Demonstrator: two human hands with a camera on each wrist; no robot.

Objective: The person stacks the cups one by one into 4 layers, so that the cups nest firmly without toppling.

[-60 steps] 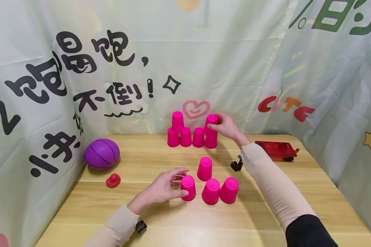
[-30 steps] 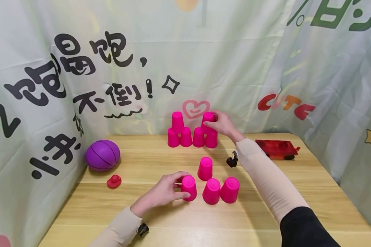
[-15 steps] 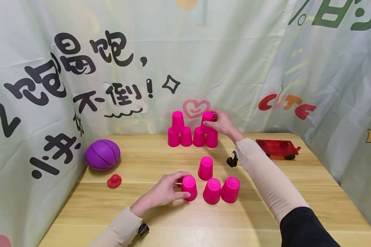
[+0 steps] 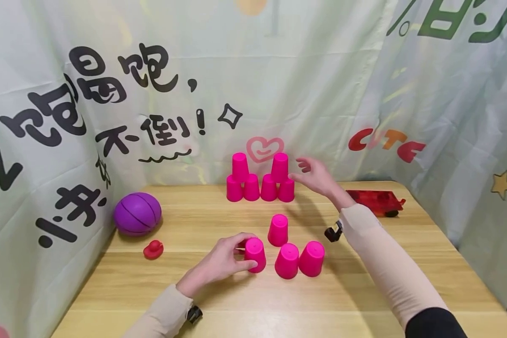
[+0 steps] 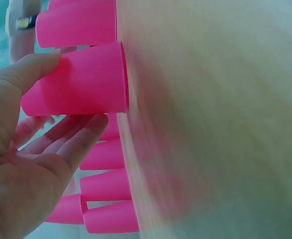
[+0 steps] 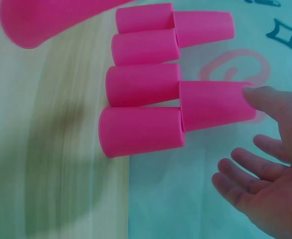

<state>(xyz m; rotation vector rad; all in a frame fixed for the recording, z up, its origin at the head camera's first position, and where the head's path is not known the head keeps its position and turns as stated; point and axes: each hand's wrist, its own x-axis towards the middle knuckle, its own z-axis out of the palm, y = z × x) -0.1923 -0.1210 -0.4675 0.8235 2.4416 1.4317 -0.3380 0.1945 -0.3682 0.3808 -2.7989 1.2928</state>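
Note:
My left hand [image 4: 222, 259] has its thumb and fingers around an upside-down pink plastic cup [image 4: 255, 256], which stands at the table's front middle. In the left wrist view the thumb [image 5: 41, 62] lies against that cup's side. Beside it are three more upside-down cups: one farther back [image 4: 278, 230] and a pair [image 4: 287, 261] side by side. At the back, a row of cups [image 4: 251, 188] bears two upper cups, each set across two below. My right hand [image 4: 317, 176] hovers just right of the upper right cup [image 4: 280, 167], fingers loosely spread and holding nothing.
A purple ball [image 4: 137, 214] and a small red rubber duck [image 4: 153, 249] sit at the left. Behind my right forearm is a red toy cart [image 4: 376, 203]. A printed cloth [image 4: 321, 84] hangs close behind the back row of cups.
My right hand slid the upper cup leftward onto the right-hand pair, let go of it and drew back to the right. My left hand closed in around its cup.

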